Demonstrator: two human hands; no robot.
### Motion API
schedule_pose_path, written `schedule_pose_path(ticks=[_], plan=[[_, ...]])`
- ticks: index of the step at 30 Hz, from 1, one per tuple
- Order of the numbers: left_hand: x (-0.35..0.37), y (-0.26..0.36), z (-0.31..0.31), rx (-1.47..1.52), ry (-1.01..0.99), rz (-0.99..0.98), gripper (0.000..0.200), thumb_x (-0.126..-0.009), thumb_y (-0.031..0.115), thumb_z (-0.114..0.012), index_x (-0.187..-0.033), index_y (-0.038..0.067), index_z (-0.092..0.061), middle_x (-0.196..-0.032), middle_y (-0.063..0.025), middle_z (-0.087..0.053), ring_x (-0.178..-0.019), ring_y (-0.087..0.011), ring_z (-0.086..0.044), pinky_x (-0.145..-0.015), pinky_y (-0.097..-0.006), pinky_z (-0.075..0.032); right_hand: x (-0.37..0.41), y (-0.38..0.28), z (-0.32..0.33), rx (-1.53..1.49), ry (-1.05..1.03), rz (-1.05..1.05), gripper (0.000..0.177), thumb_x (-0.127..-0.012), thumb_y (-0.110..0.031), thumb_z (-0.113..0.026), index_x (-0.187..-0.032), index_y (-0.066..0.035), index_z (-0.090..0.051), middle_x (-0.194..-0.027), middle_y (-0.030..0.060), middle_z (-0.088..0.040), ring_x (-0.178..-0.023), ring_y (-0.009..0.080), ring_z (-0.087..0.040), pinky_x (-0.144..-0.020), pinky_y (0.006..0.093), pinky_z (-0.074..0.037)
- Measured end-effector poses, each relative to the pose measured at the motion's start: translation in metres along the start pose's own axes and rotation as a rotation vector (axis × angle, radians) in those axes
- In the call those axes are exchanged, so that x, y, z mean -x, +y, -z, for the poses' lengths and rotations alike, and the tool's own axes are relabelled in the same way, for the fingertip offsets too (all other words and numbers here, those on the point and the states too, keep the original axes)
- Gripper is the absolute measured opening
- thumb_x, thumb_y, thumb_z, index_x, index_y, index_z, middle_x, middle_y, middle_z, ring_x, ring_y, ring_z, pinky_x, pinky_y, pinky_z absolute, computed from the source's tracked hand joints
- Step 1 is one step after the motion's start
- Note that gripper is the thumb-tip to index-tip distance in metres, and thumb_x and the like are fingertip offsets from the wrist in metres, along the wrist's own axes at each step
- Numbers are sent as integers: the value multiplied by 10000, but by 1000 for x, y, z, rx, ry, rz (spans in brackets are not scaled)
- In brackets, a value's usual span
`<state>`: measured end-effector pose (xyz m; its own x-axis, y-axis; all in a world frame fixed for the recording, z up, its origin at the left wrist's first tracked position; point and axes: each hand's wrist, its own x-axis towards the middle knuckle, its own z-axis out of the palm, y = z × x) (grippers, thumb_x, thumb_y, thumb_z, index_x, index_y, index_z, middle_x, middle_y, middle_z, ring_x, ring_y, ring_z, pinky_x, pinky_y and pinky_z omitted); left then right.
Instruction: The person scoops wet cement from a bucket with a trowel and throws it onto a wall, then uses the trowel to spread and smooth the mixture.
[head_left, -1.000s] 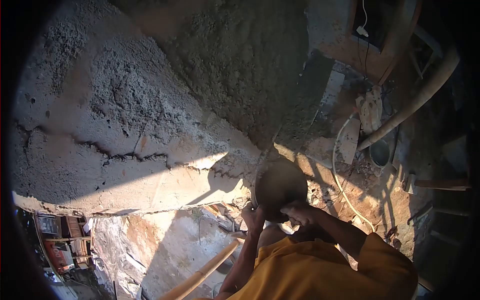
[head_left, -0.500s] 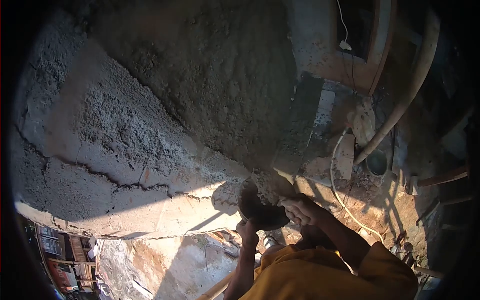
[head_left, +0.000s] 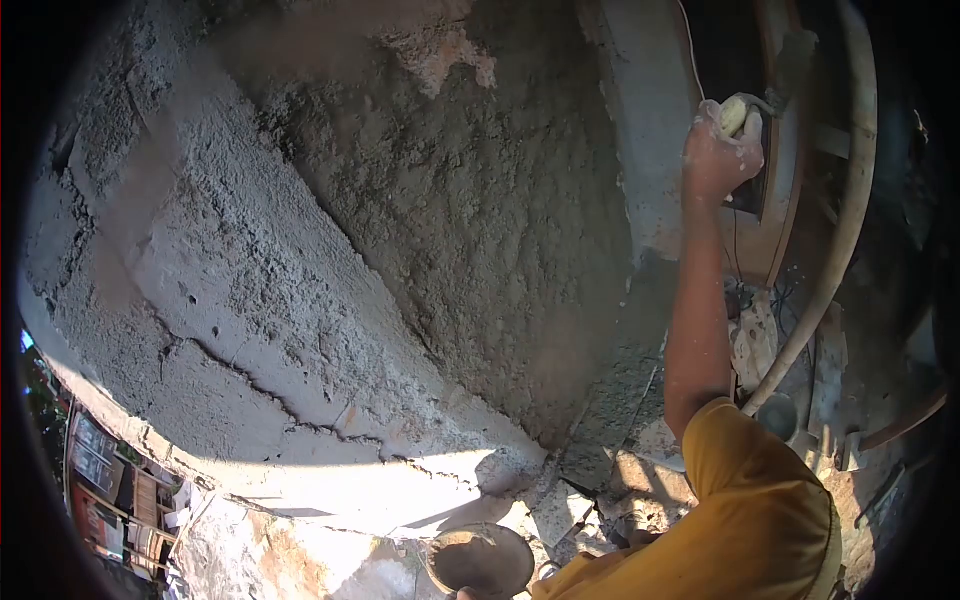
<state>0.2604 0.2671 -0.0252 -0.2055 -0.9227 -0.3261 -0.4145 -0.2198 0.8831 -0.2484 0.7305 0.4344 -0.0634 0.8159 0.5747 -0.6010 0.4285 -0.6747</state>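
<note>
My right hand (head_left: pixel 722 160) is raised at the upper right, its fingers wrapped around the pale handle of a trowel (head_left: pixel 797 62). Grey mortar smears cover the knuckles, and the blade points up and to the right. Low in the view, a round basin (head_left: pixel 505 560) has a light patch of mortar along its upper inside. Only a bit of my left hand (head_left: pixel 467 594) shows at the basin's lower rim, gripping it; the rest is cut off by the frame. Left of the raised arm, wet dark mortar (head_left: pixel 480 220) coats the wall, with a bare reddish patch near the top.
A cracked, rough grey wall strip (head_left: pixel 270 280) runs diagonally on the left. At the right, a long bent pole (head_left: pixel 850 200) slants past a window frame (head_left: pixel 785 210). A bucket (head_left: pixel 777 415) stands near the pole's foot. Sunlit ground (head_left: pixel 300 550) lies below.
My right hand has gone from inside the basin up to the upper right with the trowel. The basin and my left hand have shifted lower in view. The camera has turned.
</note>
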Motion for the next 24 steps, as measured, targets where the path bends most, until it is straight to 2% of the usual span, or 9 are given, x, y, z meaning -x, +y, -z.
schedule_pose_path(ticks=[2, 4, 6, 7, 9, 16, 18, 21, 24], plan=[[-2, -1, 4, -14, 16, -26, 141, -699, 29, -658, -763, -95, -676, -769, -96, -703, -617, -154, -612, -564, -352, -516, 12, 23, -56, 81, 227, 107, 350, -797, -161, -766, -1080, -10, -626, -757, 159, -699, -648, 336, -705, -622, 436, -566], [1, -3, 7, -37, 18, -51, 149, -696, 39, -656, -760, -94, -678, -764, -91, -699, -623, -152, -607, -568, -350, -512, 59, 23, -119, 206, 28, -108, 358, -811, -227, -738, -1101, -43, -638, -860, 222, -736, -791, 449, -731, -747, 535, -581], [8, -4, 8, -72, 5, -90, 158, -694, 49, -654, -758, -93, -680, -758, -86, -695, -629, -150, -602, -572, -347, -507, 129, 75, -137, 266, -732, 72, 437, -860, -284, -704, -1260, -118, -646, -1055, 208, -757, -1015, 469, -716, -889, 575, -560], [10, -3, 9, -86, -2, -112, 162, -693, 54, -653, -756, -92, -681, -756, -84, -693, -632, -149, -599, -574, -346, -505, 163, 70, -94, 147, -1047, 224, 440, -903, -279, -680, -1314, -134, -621, -1029, 195, -754, -997, 458, -720, -866, 564, -567], [17, 5, -1, -105, -33, -137, 171, -690, 65, -652, -754, -91, -683, -750, -79, -690, -637, -147, -594, -578, -344, -501, 219, 22, 25, 67, -1542, -247, 344, -949, -233, -656, -1274, -130, -615, -968, 217, -739, -903, 446, -733, -783, 505, -582], [22, 26, -70, -426, -469, -281, 267, -748, 149, -645, -816, -98, -722, -685, -45, -656, -625, -106, -539, -572, -341, -451, 391, 97, 327, 302, -2639, 6, 350, -899, -313, -625, -1172, -103, -689, -1087, 173, -753, -1023, 388, -731, -919, 518, -569], [40, 44, -105, -470, -584, -422, 288, -791, 180, -688, -869, -86, -765, -700, -66, -707, -651, -116, -587, -606, -340, -485, 407, 103, 357, 356, -2600, 9, 278, -888, -283, -620, -1082, -115, -726, -1025, 167, -738, -954, 365, -734, -878, 488, -581], [72, 84, -152, -639, -658, -413, 306, -817, 205, -734, -933, -74, -786, -750, -82, -752, -685, -123, -626, -646, -344, -511, 456, 134, 391, 269, -2641, 462, 222, -897, -300, -635, -982, -120, -734, -985, 140, -715, -910, 311, -729, -838, 426, -588], [61, 67, -171, -497, -807, -488, 271, -841, 203, -724, -828, -68, -709, -645, -60, -634, -650, -107, -534, -605, -351, -455, 357, 118, 381, 334, -2297, -393, 222, -965, -301, -593, -926, -111, -703, -1008, 113, -688, -912, 330, -703, -842, 452, -577]])
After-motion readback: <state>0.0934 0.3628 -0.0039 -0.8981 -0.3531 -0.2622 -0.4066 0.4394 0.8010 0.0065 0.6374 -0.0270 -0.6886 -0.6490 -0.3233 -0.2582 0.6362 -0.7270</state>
